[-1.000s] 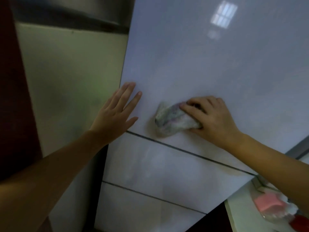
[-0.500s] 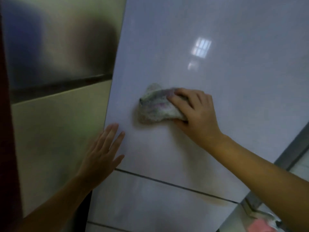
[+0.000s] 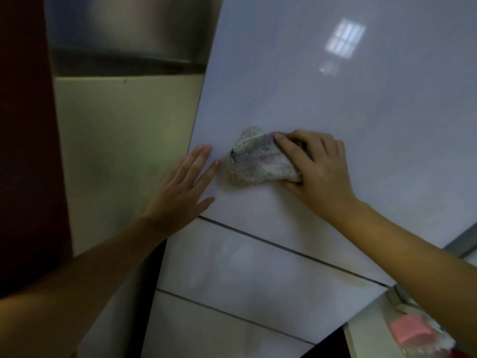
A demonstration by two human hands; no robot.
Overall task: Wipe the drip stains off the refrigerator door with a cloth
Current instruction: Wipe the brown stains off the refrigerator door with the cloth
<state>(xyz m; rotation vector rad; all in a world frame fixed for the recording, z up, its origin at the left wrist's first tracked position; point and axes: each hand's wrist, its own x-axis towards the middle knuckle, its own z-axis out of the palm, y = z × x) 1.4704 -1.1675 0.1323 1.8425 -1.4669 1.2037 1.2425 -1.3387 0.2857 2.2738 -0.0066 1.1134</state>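
Right hand (image 3: 317, 169), fingers curled on the cloth (image 3: 258, 161), presses it to the door (image 3: 335, 99); left hand (image 3: 180, 189) lies flat, fingers spread, just beside. We judge the brownish stain (image 3: 361, 279) lies below-right, nearer our right hand.

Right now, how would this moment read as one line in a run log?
step: wiping | right hand: presses cloth on refrigerator door | left hand: flat, open, at door's edge | seam stain: unwiped

A home kitchen; a glossy white refrigerator door (image 3: 322, 104) with drawer fronts below; a pale worktop (image 3: 366, 337) beside it holding a pink sponge (image 3: 410, 332).
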